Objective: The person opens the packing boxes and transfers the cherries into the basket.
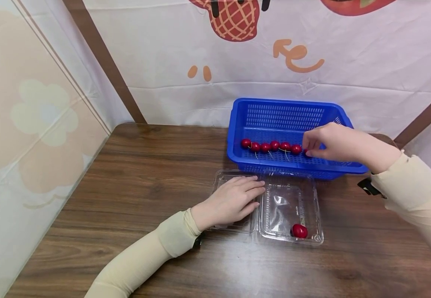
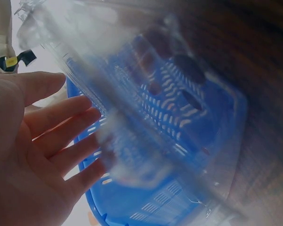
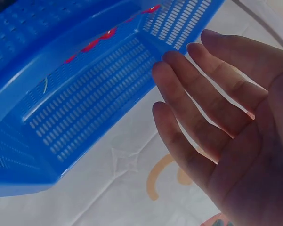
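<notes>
My right hand (image 1: 329, 142) reaches into the blue basket (image 1: 297, 169), its bent fingers and thumb pinching a dark red cherry (image 1: 306, 152) at the right end of a row. To the left of it, several shiny cherries (image 1: 265, 147) lie side by side along the basket floor, some with thin stems. Flat over the left half of an opened clear plastic clamshell box (image 1: 282, 207) lies my left hand (image 1: 230, 200), fingers extended. A red cherry (image 1: 299, 231) sits in the near right corner of the box's right half. The left wrist view shows that palm beside see-through plastic (image 2: 132, 155).
The basket stands at the back of a brown wooden table (image 1: 156, 178), directly behind the clamshell box. A printed white cloth (image 1: 163, 62) hangs behind the table. Each sleeve has a small dark device at its wrist, such as the right wrist device (image 1: 369, 187).
</notes>
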Motion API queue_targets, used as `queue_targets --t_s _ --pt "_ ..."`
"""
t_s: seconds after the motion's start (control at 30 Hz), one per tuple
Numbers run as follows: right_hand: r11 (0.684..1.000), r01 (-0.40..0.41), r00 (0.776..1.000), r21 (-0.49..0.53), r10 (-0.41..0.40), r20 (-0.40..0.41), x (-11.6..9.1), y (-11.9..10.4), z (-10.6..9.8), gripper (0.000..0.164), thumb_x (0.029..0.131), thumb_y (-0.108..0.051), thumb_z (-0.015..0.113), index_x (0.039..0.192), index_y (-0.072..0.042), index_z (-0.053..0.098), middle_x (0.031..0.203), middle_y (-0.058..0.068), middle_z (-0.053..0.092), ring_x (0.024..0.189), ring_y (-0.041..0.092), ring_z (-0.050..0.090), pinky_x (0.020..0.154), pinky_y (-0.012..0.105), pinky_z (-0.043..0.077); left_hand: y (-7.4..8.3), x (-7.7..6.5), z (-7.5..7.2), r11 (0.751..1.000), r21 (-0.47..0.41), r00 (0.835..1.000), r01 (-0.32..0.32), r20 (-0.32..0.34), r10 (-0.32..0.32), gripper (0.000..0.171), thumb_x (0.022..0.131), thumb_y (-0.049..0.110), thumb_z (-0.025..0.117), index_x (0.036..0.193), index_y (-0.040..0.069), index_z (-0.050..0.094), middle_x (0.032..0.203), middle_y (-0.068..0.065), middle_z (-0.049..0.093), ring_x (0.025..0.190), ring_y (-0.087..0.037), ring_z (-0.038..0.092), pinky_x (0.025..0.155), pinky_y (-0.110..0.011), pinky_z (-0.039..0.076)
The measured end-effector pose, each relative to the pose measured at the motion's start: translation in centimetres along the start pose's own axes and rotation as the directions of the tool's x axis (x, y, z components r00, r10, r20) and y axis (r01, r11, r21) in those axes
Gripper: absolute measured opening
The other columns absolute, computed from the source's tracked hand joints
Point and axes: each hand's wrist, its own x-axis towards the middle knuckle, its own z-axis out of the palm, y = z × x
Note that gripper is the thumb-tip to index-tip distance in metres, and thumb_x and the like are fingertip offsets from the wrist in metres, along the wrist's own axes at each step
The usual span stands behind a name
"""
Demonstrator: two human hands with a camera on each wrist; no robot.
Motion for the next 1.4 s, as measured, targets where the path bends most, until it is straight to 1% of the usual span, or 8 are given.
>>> queue_targets --t_s 0.1,0.27,0.5,0.67,0.9,1.07,1.27,1.4 --pt "0.999 0.035 0.999 0.001 -0.035 -0.014 -0.2 -0.5 0.1 0.011 0.08 -0.01 0.073 0.082 -0.017 0.064 0.081 -0.007 0.069 0.074 0.007 0.065 0.068 0.031 0.056 0.0 0.0 -0.1 1.0 0.001 1.0 0.002 0.001 -0.002 0.039 0.095 0.032 0.053 0.128 0.012 0.06 0.135 -0.003 0.057 0.131 -0.021 0.047 0.111 -0.034 0.034" --pt "0.997 0.075 0.997 -0.001 -0.075 -0.01 -0.6 -1.2 0.5 0.01 0.081 -0.01 0.072 0.084 -0.016 0.065 0.082 -0.007 0.069 0.074 0.007 0.066 0.067 0.03 0.056 0.0 0.0 -0.1 1.0 -0.002 1.0 0.001 0.002 -0.001 0.039 0.095 0.032 0.053 0.128 0.011 0.06 0.135 -0.003 0.057 0.13 -0.021 0.048 0.111 -0.034 0.035" --pt "0.998 0.065 0.998 -0.005 -0.065 -0.016 -1.3 -2.1 0.9 0.011 0.081 -0.009 0.072 0.086 -0.017 0.065 0.083 -0.007 0.068 0.076 0.006 0.065 0.069 0.03 0.056 0.0 -0.1 -0.1 1.0 -0.009 1.0 -0.002 -0.007 0.002 0.039 0.094 0.032 0.054 0.127 0.011 0.06 0.135 -0.004 0.057 0.13 -0.021 0.048 0.11 -0.035 0.036" --pt "0.996 0.086 0.996 -0.009 -0.087 -0.025 -1.9 -2.7 1.2 0.013 0.08 -0.009 0.073 0.086 -0.018 0.065 0.085 -0.008 0.068 0.077 0.007 0.065 0.068 0.029 0.056 -0.1 -0.1 -0.1 1.0 -0.018 1.0 -0.006 -0.01 0.005 0.039 0.094 0.031 0.054 0.127 0.01 0.06 0.134 -0.005 0.057 0.13 -0.023 0.048 0.11 -0.036 0.037" --pt "0.993 0.118 0.992 -0.018 -0.118 -0.042 -2.9 -3.3 2.1 0.016 0.08 -0.012 0.074 0.087 -0.021 0.063 0.087 -0.01 0.067 0.078 0.006 0.065 0.067 0.029 0.055 -0.1 -0.1 0.0 1.0 -0.008 1.0 -0.002 -0.005 0.002 0.04 0.095 0.032 0.054 0.128 0.011 0.06 0.135 -0.003 0.057 0.13 -0.021 0.047 0.111 -0.034 0.034" --pt "0.994 0.104 0.993 -0.024 -0.105 -0.049 -3.6 -3.4 2.9 0.017 0.08 -0.015 0.075 0.088 -0.025 0.064 0.088 -0.013 0.066 0.073 0.004 0.061 0.063 0.028 0.053 -0.1 0.0 0.0 1.0 -0.013 1.0 -0.004 -0.007 0.004 0.04 0.094 0.032 0.054 0.128 0.011 0.06 0.135 -0.004 0.057 0.13 -0.022 0.047 0.111 -0.034 0.035" --pt "0.993 0.114 0.991 -0.024 -0.115 -0.071 -4.3 -3.8 3.8 0.018 0.078 -0.012 0.075 0.085 -0.024 0.063 0.083 -0.013 0.064 0.068 0.001 0.057 0.059 0.024 0.05 -0.1 0.0 0.0 1.0 -0.014 1.0 0.003 0.004 -0.003 0.04 0.095 0.032 0.054 0.128 0.011 0.06 0.135 -0.004 0.056 0.131 -0.021 0.047 0.111 -0.034 0.034" --pt "0.991 0.134 0.988 -0.007 -0.134 -0.071 -4.6 -4.1 4.4 0.018 0.078 -0.013 0.075 0.084 -0.025 0.063 0.082 -0.014 0.063 0.067 -0.001 0.055 0.057 0.022 0.049 0.0 0.0 -0.2 1.0 -0.011 1.0 0.005 0.008 -0.005 0.04 0.095 0.032 0.054 0.128 0.012 0.06 0.135 -0.003 0.056 0.131 -0.021 0.047 0.111 -0.034 0.034"
